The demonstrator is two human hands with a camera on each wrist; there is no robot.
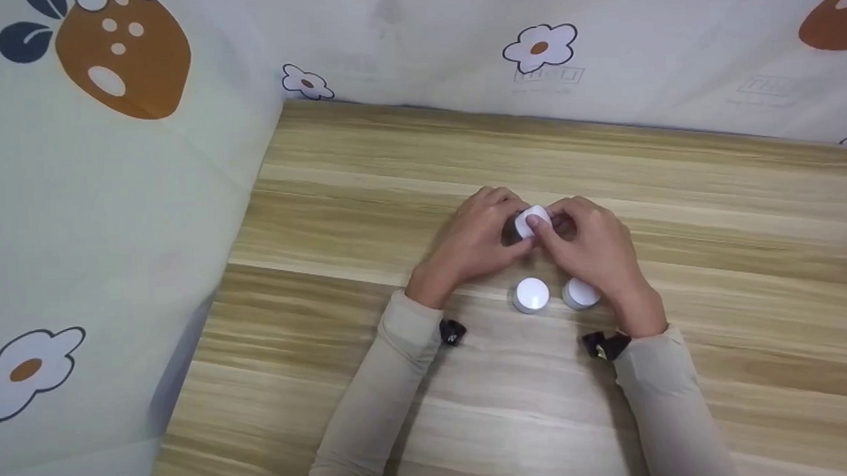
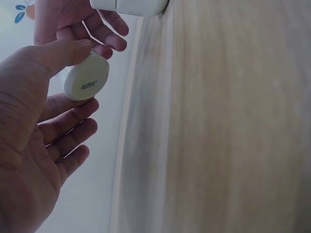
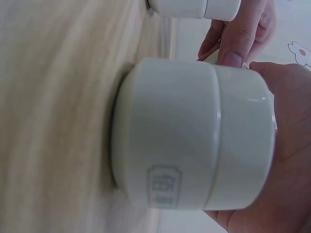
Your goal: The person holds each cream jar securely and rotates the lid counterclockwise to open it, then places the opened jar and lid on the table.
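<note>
So both hands are busy with the same little white jar [image 1: 532,221], just right of centre in the head view. Left hand [image 1: 476,237] has it pinched, thumb on one side and fingers on the other; in its wrist view the lower fingers are loosely bent and fanned apart, so it's no tight fist. Right hand [image 1: 594,245] has its thumb pressed on the white top, with the fingers bent in around the far side. The left wrist view also shows dark print [image 2: 88,85] on the jar's round face, too fuzzy to read.

Count: three white jars total. One's held, and two stand upright on the wood-grain table [image 1: 295,383] just below the hands: the left one [image 1: 531,295] and the right one [image 1: 580,294], near each other, the latter partly hidden by the right hand.

Also two black gadgets, one by each cuff, and two orange strawberries on the pale backdrop [image 1: 148,226], upper left and upper right, the second cut off.
</note>
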